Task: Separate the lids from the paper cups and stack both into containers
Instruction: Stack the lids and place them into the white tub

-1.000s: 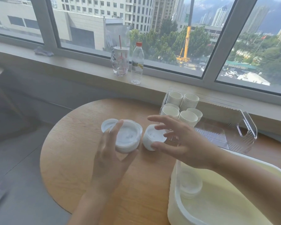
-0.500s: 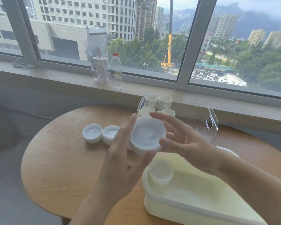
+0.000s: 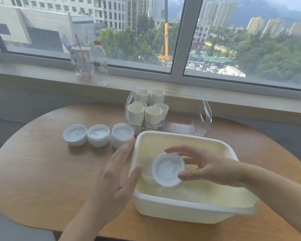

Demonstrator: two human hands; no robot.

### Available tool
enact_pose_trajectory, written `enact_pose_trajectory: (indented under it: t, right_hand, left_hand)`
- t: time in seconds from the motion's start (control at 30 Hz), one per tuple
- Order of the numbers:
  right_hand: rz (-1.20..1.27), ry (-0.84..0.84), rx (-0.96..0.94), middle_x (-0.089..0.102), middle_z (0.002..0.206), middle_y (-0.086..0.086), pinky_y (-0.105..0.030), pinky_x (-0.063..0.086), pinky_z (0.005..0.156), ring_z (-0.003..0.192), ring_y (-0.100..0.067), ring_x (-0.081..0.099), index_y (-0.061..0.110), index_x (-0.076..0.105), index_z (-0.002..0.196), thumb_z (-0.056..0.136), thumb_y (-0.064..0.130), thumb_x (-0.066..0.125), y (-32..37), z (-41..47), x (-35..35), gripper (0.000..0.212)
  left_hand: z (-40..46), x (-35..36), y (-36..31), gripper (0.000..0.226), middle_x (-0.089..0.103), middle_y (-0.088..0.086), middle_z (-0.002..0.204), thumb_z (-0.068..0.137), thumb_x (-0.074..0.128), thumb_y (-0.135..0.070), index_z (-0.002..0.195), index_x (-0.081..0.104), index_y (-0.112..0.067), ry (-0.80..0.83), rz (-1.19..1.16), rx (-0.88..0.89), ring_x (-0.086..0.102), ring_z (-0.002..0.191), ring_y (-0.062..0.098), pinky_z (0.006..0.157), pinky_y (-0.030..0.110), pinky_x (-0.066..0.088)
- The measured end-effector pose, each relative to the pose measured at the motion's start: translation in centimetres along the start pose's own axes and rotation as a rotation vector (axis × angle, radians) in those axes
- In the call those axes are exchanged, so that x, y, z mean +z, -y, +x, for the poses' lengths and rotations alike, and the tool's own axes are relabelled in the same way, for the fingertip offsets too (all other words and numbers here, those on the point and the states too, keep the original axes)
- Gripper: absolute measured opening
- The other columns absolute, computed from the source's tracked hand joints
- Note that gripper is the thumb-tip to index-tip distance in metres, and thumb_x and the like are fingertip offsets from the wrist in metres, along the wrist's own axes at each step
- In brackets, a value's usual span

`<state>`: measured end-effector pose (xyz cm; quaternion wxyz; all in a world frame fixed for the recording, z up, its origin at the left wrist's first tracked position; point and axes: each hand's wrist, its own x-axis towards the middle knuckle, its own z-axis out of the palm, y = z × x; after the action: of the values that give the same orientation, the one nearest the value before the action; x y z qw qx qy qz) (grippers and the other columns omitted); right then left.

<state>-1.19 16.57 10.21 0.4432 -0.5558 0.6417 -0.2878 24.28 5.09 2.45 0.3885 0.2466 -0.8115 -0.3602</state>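
My right hand (image 3: 210,166) grips a stack of white plastic lids (image 3: 167,168) by the rim and holds it inside the cream plastic tub (image 3: 186,208), just above a stack of lids that lies partly hidden beneath it. My left hand (image 3: 115,178) is open with fingers spread, empty, beside the tub's left wall. Three more lid stacks (image 3: 98,134) stand in a row on the round wooden table (image 3: 42,180). Several stacks of white paper cups (image 3: 144,108) fill the left part of a clear plastic bin (image 3: 203,117) behind the tub.
A clear cup with a red straw (image 3: 82,62) and a water bottle (image 3: 100,61) stand on the windowsill behind the table. The table's rounded edge drops away at the left and front.
The lid stack passed from my left hand to my right and went down into the tub. My left hand let go and drew back. The view shifted right.
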Motion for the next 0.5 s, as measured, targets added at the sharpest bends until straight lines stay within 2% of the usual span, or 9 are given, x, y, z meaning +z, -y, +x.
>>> enact_pose_trajectory:
  t: [0.23,0.37,0.5]
  right_hand:
    - [-0.129,0.190,0.207,0.054,0.146,0.027,-0.034,0.039,0.121,0.137,0.011,0.046,0.066,0.053,0.132,0.091,0.029,0.081,-2.7,0.2,0.6,0.061]
    - [-0.165,0.240,0.187,0.049,0.147,0.033,-0.031,0.040,0.120,0.140,0.011,0.043,0.063,0.053,0.135,0.092,0.024,0.080,-3.2,0.1,1.1,0.064]
    - [-0.198,0.209,0.173,0.051,0.140,0.038,-0.023,0.046,0.112,0.135,0.012,0.048,0.062,0.053,0.134,0.091,0.016,0.080,-3.3,-0.5,0.9,0.068]
  left_hand:
    - [-1.3,1.1,0.7,0.062,0.045,-0.019,0.161,0.101,0.047,-0.046,0.160,0.040,-0.027,-0.008,-0.112,-0.046,0.042,0.150,0.012,0.121,0.053,0.038]
    - [-1.9,1.4,0.5,0.062,0.043,-0.016,0.163,0.102,0.047,-0.043,0.161,0.037,-0.029,-0.012,-0.179,-0.057,0.042,0.151,0.017,0.118,0.056,0.040]
    - [-2.8,1.6,0.2,0.062,0.043,-0.017,0.163,0.101,0.047,-0.041,0.161,0.038,-0.030,-0.054,-0.209,-0.056,0.044,0.150,0.017,0.117,0.057,0.041]
